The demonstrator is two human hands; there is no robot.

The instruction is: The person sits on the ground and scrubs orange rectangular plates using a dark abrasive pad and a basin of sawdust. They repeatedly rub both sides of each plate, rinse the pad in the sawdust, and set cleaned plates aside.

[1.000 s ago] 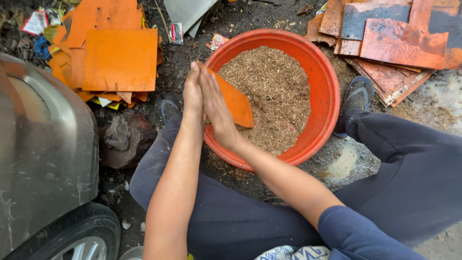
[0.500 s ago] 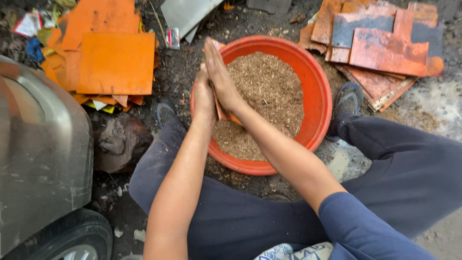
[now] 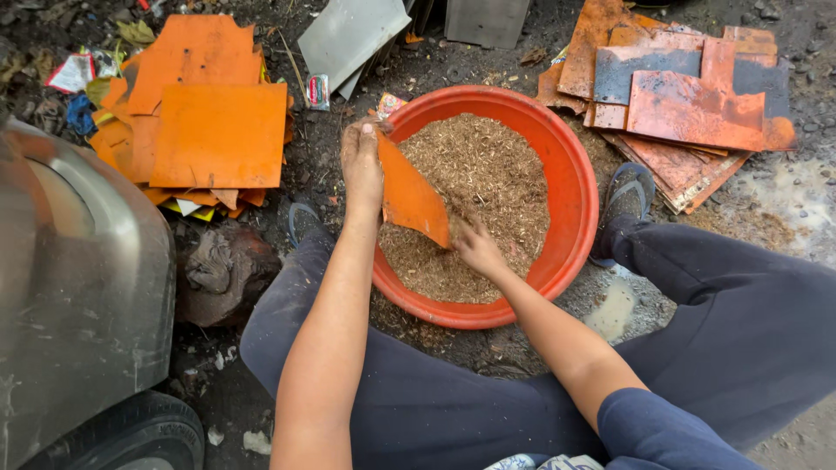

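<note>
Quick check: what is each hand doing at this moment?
Left hand: closed on the top edge of the orange sheet piece.
Right hand: touching its lower end over the orange basin; grip unclear.

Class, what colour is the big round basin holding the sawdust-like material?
The basin is orange-red, clearest in the head view.
</note>
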